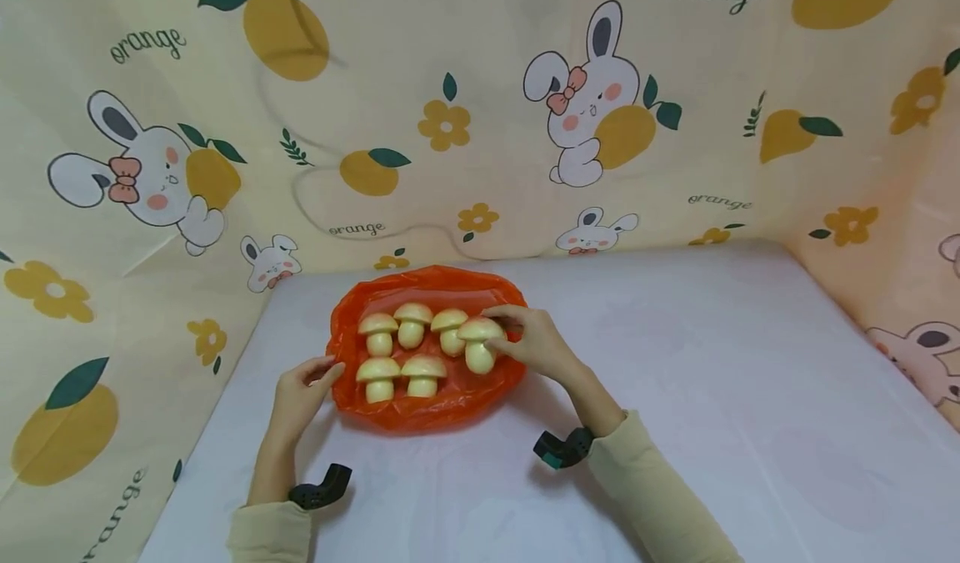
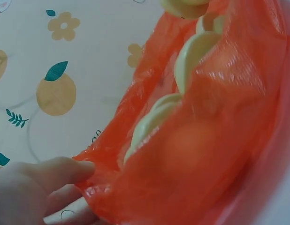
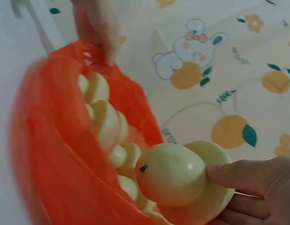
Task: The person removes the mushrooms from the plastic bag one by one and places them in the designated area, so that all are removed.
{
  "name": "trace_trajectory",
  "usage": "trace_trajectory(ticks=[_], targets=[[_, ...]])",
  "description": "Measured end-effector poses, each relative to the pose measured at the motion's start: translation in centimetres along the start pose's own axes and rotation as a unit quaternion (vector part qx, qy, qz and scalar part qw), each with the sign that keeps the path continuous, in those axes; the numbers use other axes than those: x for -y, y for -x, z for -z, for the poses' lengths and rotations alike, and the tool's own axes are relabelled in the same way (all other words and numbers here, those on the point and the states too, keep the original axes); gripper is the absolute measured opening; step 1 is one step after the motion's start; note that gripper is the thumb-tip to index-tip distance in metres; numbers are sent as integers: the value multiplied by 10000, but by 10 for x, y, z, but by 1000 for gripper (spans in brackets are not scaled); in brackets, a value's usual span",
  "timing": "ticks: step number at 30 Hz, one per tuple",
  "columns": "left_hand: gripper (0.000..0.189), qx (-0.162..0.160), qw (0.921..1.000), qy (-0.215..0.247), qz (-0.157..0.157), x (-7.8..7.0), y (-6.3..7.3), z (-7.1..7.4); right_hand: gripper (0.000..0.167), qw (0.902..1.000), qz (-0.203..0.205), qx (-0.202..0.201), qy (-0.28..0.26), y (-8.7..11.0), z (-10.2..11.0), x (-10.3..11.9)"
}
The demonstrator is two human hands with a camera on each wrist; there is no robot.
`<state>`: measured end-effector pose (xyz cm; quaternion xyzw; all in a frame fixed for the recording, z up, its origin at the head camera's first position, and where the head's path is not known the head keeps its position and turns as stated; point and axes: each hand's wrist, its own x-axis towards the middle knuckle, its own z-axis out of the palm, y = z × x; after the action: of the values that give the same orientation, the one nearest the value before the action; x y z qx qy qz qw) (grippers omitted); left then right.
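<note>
An orange-red plastic bag (image 1: pixel 427 417) lies spread with its mouth up, its rim turned into a ring. Several cream mushrooms (image 1: pixel 378 369) with tan-tinged caps, apparently toys, sit inside it in two loose rows. My right hand (image 1: pixel 536 342) holds one mushroom (image 3: pixel 171 173) between thumb and fingers at the bag's right side, stem toward me. In the right wrist view its stem end shows a small dark spot. At the opposite side, my left hand (image 1: pixel 300 392) pinches the bag's rim, thumb on the near face in the left wrist view; some fingertips are hidden behind the film.
The bag rests on a pale table (image 1: pixel 675 363). Behind and at both sides hangs a cream cloth (image 1: pixel 465 46) printed with rabbits and oranges. Each wrist wears a black camera mount, a left one (image 1: pixel 322 488) and a right one (image 1: pixel 562 448).
</note>
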<state>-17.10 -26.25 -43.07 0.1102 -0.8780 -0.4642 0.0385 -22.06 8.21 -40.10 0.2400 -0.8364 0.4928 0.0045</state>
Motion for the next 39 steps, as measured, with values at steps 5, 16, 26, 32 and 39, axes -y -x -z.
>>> trace_trajectory(ticks=[5, 16, 26, 32, 39], targets=[[50, 549, 9963, 493, 429, 2, 1, 2, 39, 9998, -38, -22, -174, 1, 13, -1], [51, 640, 9891, 1198, 569, 5, -1, 4, 42, 9987, 25, -302, -411, 4, 43, -7], [59, 538, 9876, 789, 1245, 8, -3, -1, 41, 9982, 56, -456, -394, 8, 66, -19], [70, 497, 9752, 1636, 1402, 13, -5, 1, 41, 9977, -23, -552, -400, 8, 75, -29], [66, 363, 9719, 1775, 1502, 16, -6, 1, 42, 9950, -430, -696, -576, 12, 91, -52]])
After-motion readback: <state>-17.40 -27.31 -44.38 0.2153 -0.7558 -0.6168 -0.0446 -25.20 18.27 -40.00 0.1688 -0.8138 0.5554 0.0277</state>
